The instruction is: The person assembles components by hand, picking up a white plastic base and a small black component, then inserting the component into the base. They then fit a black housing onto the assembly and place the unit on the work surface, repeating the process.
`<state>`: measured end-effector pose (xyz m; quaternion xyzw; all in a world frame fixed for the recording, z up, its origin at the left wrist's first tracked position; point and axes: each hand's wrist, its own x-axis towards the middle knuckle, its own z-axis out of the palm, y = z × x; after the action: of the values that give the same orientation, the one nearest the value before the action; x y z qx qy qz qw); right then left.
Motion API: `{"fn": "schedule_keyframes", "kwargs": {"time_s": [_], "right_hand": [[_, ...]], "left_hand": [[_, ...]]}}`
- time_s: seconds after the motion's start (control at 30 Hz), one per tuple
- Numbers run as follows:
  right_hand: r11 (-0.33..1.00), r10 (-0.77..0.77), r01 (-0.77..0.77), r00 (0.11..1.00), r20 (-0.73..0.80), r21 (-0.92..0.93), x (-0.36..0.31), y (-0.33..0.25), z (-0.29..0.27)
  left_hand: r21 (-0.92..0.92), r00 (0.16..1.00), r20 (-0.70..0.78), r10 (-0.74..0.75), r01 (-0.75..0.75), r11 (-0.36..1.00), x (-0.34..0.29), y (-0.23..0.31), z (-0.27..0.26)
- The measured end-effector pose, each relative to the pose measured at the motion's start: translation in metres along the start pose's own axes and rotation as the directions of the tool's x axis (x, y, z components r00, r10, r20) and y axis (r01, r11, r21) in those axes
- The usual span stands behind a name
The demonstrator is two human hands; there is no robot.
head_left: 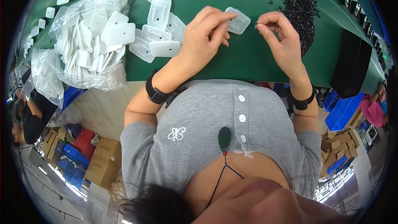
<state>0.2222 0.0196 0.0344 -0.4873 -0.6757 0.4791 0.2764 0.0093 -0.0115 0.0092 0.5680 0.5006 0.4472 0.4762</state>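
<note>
A translucent white plastic cover [240, 24], a rounded rectangle, sits at the middle of the green table. My left hand [205, 35] is at its left edge, index finger lying over the edge and the other fingers curled, steadying it. Just right of the cover, my right hand [282, 37] pinches a tiny dark part between thumb and index finger; its details are too small to make out. Behind and beside that hand spreads a heap of small black parts [304, 16]. Several similar white covers [159, 12] lie loosely left of my left hand.
A clear plastic bag [118, 0] full of flat white plates [120, 33] covers the table's left side. A black box-like block [352, 62] stands at the right edge. Rows of small parts line both far sides. Blue bins [344, 112] sit below; other people are at both sides.
</note>
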Motion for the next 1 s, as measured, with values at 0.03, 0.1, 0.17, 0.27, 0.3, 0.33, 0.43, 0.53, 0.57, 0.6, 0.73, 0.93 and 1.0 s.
{"fn": "schedule_keyframes", "kwargs": {"time_s": [0.03,0.1,0.17,0.27,0.3,0.33,0.43,0.53,0.57,0.6,0.73,0.93,1.0], "right_hand": [[0.981,0.061,-0.067,0.997,0.037,0.183,0.000,-0.005,0.002],[0.981,0.038,-0.049,0.997,0.063,0.185,0.001,-0.011,0.009],[0.982,0.016,-0.033,0.996,0.090,0.189,0.003,-0.014,0.014],[0.971,0.070,-0.099,0.988,0.139,0.216,0.006,-0.017,0.020],[0.971,0.071,-0.100,0.988,0.138,0.215,0.006,-0.018,0.023],[0.957,0.083,-0.104,0.993,0.087,0.270,0.006,-0.018,0.027],[0.982,0.030,-0.028,1.000,-0.007,0.184,0.009,-0.019,0.028],[0.997,-0.075,0.077,0.994,-0.078,0.029,0.012,-0.020,0.031],[0.994,-0.106,0.109,0.987,-0.118,0.017,0.012,-0.021,0.032],[0.994,-0.104,0.107,0.988,-0.117,0.018,0.012,-0.020,0.032],[0.966,-0.224,0.193,0.957,-0.184,-0.170,0.014,-0.015,0.032],[0.964,-0.220,0.182,0.955,-0.197,-0.195,0.017,-0.015,0.038],[0.973,-0.189,0.158,0.963,-0.191,-0.169,0.017,-0.015,0.038]], "left_hand": [[-0.012,0.999,-0.010,0.037,-0.037,0.999,0.001,0.001,0.002],[-0.025,0.998,-0.017,0.056,-0.056,0.998,0.001,0.004,0.004],[0.114,0.977,0.004,0.211,-0.210,0.971,0.001,0.005,0.004],[0.272,0.933,-0.013,0.359,-0.343,0.899,0.001,-0.002,0.002],[0.270,0.933,-0.012,0.359,-0.343,0.900,0.001,-0.002,0.002],[0.247,0.951,-0.026,0.307,-0.291,0.924,0.000,0.000,0.002],[0.147,0.979,-0.026,0.203,-0.197,0.969,-0.002,0.002,0.000],[-0.034,0.999,-0.021,0.047,-0.048,0.998,-0.003,0.007,0.000],[-0.141,0.998,-0.020,-0.058,0.055,0.989,-0.003,0.008,0.001],[-0.140,0.998,-0.020,-0.062,0.058,0.988,-0.002,0.009,0.002],[-0.457,0.960,0.022,-0.279,0.258,0.851,0.000,0.006,-0.001],[-0.498,0.947,0.097,-0.305,0.312,0.809,0.001,-0.001,-0.001],[-0.486,0.958,0.080,-0.277,0.280,0.828,0.000,0.000,-0.001]]}}
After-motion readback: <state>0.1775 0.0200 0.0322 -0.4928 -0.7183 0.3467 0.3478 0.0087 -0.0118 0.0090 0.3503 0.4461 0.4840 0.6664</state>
